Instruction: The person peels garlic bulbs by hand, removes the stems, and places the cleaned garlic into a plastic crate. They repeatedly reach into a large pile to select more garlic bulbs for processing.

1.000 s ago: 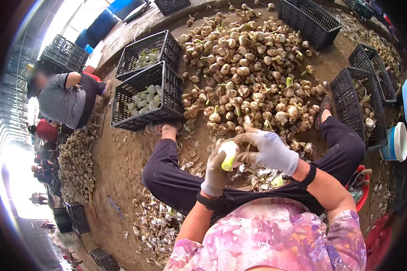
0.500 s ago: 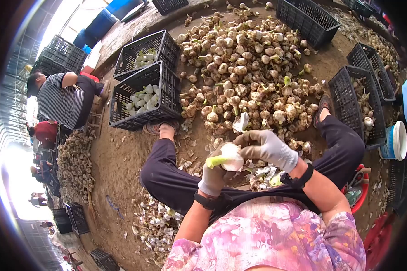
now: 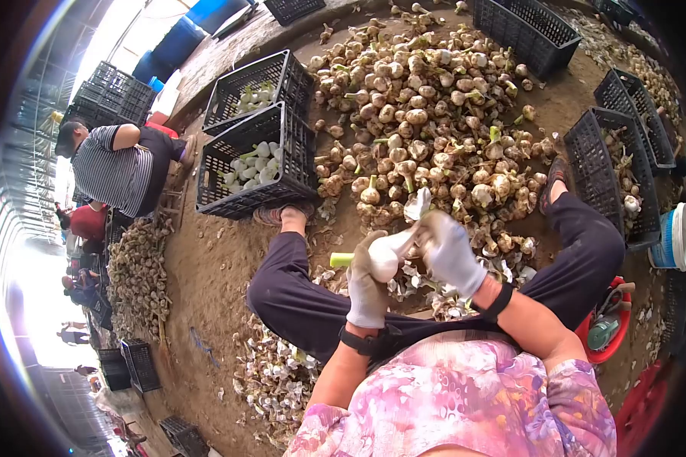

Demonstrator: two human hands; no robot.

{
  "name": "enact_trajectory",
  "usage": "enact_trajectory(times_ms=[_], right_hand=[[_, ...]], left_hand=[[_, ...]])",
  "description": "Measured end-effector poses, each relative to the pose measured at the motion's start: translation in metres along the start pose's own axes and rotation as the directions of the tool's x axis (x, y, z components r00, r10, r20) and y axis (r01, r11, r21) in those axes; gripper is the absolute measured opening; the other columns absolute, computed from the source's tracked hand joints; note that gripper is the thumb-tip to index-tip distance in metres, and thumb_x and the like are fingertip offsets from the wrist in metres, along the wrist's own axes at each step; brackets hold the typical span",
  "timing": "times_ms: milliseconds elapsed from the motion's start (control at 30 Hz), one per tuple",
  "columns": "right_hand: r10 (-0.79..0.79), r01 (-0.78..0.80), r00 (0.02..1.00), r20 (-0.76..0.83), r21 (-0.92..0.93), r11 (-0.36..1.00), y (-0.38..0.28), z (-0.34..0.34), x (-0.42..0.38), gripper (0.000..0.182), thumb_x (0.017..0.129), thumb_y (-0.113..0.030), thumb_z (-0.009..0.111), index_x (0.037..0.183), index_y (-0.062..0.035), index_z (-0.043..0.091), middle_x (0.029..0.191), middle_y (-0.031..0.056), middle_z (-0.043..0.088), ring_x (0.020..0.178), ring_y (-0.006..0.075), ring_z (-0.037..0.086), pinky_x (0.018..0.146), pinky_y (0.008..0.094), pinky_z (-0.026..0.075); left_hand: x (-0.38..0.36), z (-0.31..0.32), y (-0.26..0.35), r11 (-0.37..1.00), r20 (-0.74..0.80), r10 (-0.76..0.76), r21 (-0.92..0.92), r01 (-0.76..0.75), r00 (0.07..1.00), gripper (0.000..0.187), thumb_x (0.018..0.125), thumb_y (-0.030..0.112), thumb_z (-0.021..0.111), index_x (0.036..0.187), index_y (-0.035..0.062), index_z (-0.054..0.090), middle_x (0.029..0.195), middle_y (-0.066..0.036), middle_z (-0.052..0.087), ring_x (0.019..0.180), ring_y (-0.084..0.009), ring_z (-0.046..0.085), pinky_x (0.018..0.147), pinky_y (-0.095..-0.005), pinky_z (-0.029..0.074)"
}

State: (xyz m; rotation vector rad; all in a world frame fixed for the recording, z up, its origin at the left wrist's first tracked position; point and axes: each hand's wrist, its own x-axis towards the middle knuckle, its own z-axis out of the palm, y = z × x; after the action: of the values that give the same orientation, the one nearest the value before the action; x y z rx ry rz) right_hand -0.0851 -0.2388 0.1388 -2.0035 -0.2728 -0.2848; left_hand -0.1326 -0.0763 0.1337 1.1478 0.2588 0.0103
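Note:
My left hand (image 3: 368, 288), in a dirty grey-white work glove, is closed around a white garlic bulb (image 3: 385, 263). The bulb's cut green stem (image 3: 341, 260) points left out of the grip. At its other side my right hand (image 3: 451, 255), gloved too and smeared by motion, pinches a strip of garlic skin (image 3: 405, 239) that stretches away from the bulb. Just beyond the hands lies a large heap of unpeeled garlic (image 3: 427, 114). Shed skins (image 3: 450, 305) lie on the ground beneath them, between my legs.
Two black crates (image 3: 255, 194) with peeled white bulbs stand at front left. More black crates (image 3: 625, 175) stand on the right, near a white-and-blue bucket (image 3: 671, 240) and a red basin (image 3: 613, 335). A co-worker in a striped shirt (image 3: 114, 171) sits at left. Skins (image 3: 274, 381) litter the ground.
The bulb has turned, so its stem now points straight left. My right hand has moved from beside the bulb slightly up and right, drawing out a strip of skin. The view has shifted slightly.

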Motion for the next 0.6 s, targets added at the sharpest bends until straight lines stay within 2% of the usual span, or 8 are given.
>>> enact_trajectory(times_ms=[33, 67, 167, 233, 300, 367, 500, 600], right_hand=[[0.209, -0.212, 0.976, 0.058, 0.058, 0.975, 0.015, -0.004, 0.009, 0.01, 0.084, -0.009, 0.056, 0.092, -0.0031, 0.059, 0.081, 0.0192, 0.063, 0.073, 0.0351, 0.064, 0.064, 0.0406, 0.051], [0.233, -0.232, 0.97, 0.069, -0.025, 0.972, 0.024, -0.01, 0.01, 0.011, 0.086, -0.011, 0.056, 0.092, -0.0036, 0.059, 0.082, 0.0192, 0.063, 0.074, 0.036, 0.064, 0.066, 0.0414, 0.051], [0.262, -0.214, 0.938, 0.226, -0.216, 0.953, 0.034, -0.033, 0.004, 0.012, 0.087, -0.016, 0.057, 0.091, -0.0053, 0.059, 0.084, 0.0185, 0.064, 0.079, 0.0364, 0.063, 0.071, 0.0437, 0.049], [0.23, -0.121, 0.838, 0.494, -0.242, 0.963, 0.026, -0.053, 0.003, 0.016, 0.085, -0.018, 0.058, 0.093, -0.0057, 0.063, 0.087, 0.0168, 0.066, 0.085, 0.0346, 0.065, 0.074, 0.0426, 0.051], [0.202, 0.166, 0.423, 0.883, -0.294, 0.941, 0.007, -0.068, 0.006, 0.021, 0.084, -0.022, 0.058, 0.095, -0.0055, 0.065, 0.088, 0.0153, 0.067, 0.086, 0.0326, 0.066, 0.076, 0.0411, 0.052], [0.313, 0.406, 0.176, 0.933, -0.359, 0.841, -0.02, -0.07, 0.006, 0.024, 0.082, -0.025, 0.058, 0.094, -0.0062, 0.066, 0.09, 0.0142, 0.068, 0.087, 0.0315, 0.067, 0.075, 0.0409, 0.053], [0.05, 0.401, 0.597, 0.8, -0.352, 0.846, -0.029, -0.056, 0.015, 0.032, 0.084, -0.027, 0.059, 0.111, -0.0099, 0.061, 0.099, 0.0118, 0.064, 0.086, 0.0314, 0.066, 0.072, 0.0415, 0.053], [-0.127, 0.352, 0.763, 0.633, -0.243, 0.904, -0.038, -0.038, 0.032, 0.028, 0.082, -0.024, 0.066, 0.107, -0.0123, 0.064, 0.094, 0.0094, 0.065, 0.083, 0.0298, 0.066, 0.069, 0.04, 0.053]], left_hand=[[0.0, 0.001, 0.004, 0.997, 0.003, -0.038, -0.073, 0.038, 0.999, 0.045, 0.101, 0.036, 0.043, 0.126, -0.0006, 0.052, 0.11, -0.01, 0.062, 0.095, -0.0161, 0.062, 0.084, -0.0289, 0.05], [-0.001, 0.001, 0.008, 0.986, 0.005, -0.075, -0.146, 0.075, 0.997, 0.047, 0.102, 0.037, 0.04, 0.125, -0.0015, 0.053, 0.112, -0.01, 0.062, 0.096, -0.0166, 0.062, 0.085, -0.0298, 0.05], [0.0, 0.001, 0.02, 0.931, 0.023, -0.142, -0.335, 0.141, 0.99, 0.052, 0.102, 0.04, 0.035, 0.125, -0.0035, 0.052, 0.116, -0.011, 0.061, 0.1, -0.0186, 0.061, 0.088, -0.0323, 0.05], [0.007, -0.006, 0.025, 0.778, 0.031, -0.241, -0.591, 0.212, 0.97, 0.053, 0.099, 0.045, 0.041, 0.124, 0.0005, 0.053, 0.124, -0.014, 0.058, 0.112, -0.027, 0.056, 0.096, -0.0419, 0.046], [0.011, -0.012, 0.029, 0.65, 0.08, -0.246, -0.725, 0.226, 0.966, 0.047, 0.097, 0.043, 0.044, 0.121, 0.0034, 0.055, 0.127, -0.017, 0.056, 0.118, -0.0336, 0.053, 0.102, -0.0495, 0.041], [0.017, -0.018, 0.03, 0.55, 0.099, -0.232, -0.807, 0.214, 0.968, 0.041, 0.096, 0.038, 0.046, 0.118, 0.0052, 0.057, 0.129, -0.02, 0.055, 0.122, -0.0379, 0.05, 0.107, -0.0542, 0.037], [0.02, -0.018, 0.038, 0.535, 0.081, -0.207, -0.825, 0.182, 0.975, 0.038, 0.097, 0.035, 0.045, 0.117, 0.0061, 0.058, 0.126, -0.02, 0.057, 0.121, -0.0393, 0.051, 0.106, -0.0547, 0.038], [0.02, -0.018, 0.036, 0.505, 0.068, -0.269, -0.839, 0.2, 0.961, 0.039, 0.095, 0.038, 0.047, 0.117, 0.0065, 0.057, 0.119, -0.018, 0.061, 0.11, -0.0378, 0.058, 0.096, -0.0523, 0.046]])
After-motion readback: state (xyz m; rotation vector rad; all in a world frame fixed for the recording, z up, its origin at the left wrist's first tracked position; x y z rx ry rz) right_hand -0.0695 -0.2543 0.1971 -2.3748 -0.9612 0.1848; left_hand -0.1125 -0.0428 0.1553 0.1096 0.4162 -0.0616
